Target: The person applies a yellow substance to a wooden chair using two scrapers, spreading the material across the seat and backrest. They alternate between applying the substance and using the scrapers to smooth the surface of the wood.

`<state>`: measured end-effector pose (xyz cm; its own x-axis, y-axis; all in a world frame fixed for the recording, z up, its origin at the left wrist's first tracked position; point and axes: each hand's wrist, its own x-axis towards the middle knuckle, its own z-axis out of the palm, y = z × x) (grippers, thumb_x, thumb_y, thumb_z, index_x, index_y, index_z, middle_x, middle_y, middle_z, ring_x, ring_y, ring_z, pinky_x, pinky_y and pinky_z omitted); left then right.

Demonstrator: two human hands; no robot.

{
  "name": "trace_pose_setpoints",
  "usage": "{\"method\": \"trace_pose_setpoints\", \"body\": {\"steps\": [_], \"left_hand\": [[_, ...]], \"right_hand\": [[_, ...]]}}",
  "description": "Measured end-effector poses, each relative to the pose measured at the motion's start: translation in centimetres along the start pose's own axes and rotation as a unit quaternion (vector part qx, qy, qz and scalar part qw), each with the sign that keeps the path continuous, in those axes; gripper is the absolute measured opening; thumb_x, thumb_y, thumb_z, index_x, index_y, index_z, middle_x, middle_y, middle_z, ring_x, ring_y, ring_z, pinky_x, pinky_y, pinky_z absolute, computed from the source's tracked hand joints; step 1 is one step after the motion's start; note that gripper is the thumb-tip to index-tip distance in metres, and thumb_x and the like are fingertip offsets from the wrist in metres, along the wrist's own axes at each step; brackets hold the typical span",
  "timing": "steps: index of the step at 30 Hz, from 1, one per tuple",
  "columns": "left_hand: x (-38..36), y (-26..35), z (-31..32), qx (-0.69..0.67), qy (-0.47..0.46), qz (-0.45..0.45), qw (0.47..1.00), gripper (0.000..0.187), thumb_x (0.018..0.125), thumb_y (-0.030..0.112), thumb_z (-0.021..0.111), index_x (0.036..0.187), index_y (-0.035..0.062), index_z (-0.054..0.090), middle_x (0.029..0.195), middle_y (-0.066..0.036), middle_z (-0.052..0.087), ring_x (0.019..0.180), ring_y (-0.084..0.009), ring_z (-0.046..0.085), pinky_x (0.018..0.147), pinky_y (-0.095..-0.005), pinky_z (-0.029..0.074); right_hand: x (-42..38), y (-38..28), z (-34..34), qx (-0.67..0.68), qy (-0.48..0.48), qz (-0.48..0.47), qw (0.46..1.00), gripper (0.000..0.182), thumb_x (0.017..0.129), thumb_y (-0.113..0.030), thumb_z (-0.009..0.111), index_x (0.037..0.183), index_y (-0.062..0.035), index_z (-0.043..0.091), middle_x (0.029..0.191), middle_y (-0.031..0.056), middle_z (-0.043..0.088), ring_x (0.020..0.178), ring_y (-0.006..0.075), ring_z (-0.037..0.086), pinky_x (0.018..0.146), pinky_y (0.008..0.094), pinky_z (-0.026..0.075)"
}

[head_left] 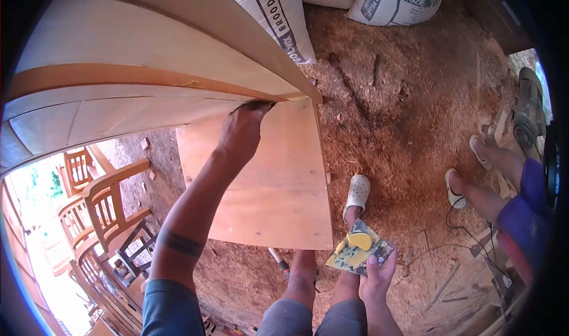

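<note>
My left hand (242,127) reaches to the inner corner of a wooden furniture piece. Its fingers are closed on a small dark thing (268,106), too hidden to name, which sits against the joint. Under that arm lies a broad, smooth wooden panel (267,188). A slatted wooden face with raised rails (148,78) meets the panel along this joint. Low on the right, my right hand (379,274) grips a flat, stained putty board (341,261), thumb on top. A thick lump of yellow putty (359,240) and smeared putty lie on the board.
Printed white sacks (400,4) stand at the back on sawdust-covered ground (391,111). Wooden chairs (109,200) are at the left. On the right are another person's legs (480,200), a cable (456,220) and wood scraps. A pale clog (358,191) is near the panel.
</note>
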<state>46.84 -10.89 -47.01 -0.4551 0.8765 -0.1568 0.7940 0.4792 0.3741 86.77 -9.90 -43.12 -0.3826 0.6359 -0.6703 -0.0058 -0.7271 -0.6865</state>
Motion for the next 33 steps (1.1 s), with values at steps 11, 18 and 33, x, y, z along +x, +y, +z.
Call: {"method": "trace_pose_setpoints", "body": {"steps": [11,18,33], "left_hand": [[-1.5,-0.5,-0.6,0.038,-0.014,-0.019,0.999,0.054,0.075,-0.015,0.048,0.125,0.0017,0.058,0.120,-0.018,0.061,0.104,-0.0383,0.059,0.089,-0.0462,0.051],[-1.2,-1.4,1.0,0.034,-0.006,-0.019,0.999,0.063,0.069,-0.020,0.043,0.125,0.0032,0.059,0.123,-0.021,0.059,0.112,-0.0398,0.055,0.095,-0.0452,0.048],[-2.1,0.3,-1.2,-0.093,-0.031,-0.168,0.981,0.044,0.077,-0.007,0.044,0.116,0.0005,0.064,0.104,-0.027,0.064,0.101,-0.0441,0.060,0.086,-0.0455,0.049]], "right_hand": [[0.0,-0.4,0.1,-0.027,-0.003,-0.001,1.000,0.046,0.096,-0.019,0.057,0.128,0.0028,0.033,0.119,0.0140,0.049,0.108,0.0169,0.052,0.095,0.0327,0.044],[0.0,0.3,-0.2,-0.019,-0.002,0.000,1.000,0.044,0.096,-0.018,0.056,0.128,0.0023,0.033,0.119,0.0142,0.049,0.107,0.0167,0.052,0.095,0.0331,0.044],[0.0,-0.2,0.6,-0.010,-0.006,-0.001,1.000,0.045,0.096,-0.017,0.056,0.128,0.0033,0.033,0.118,0.0142,0.049,0.108,0.0165,0.052,0.096,0.0325,0.044]]}}
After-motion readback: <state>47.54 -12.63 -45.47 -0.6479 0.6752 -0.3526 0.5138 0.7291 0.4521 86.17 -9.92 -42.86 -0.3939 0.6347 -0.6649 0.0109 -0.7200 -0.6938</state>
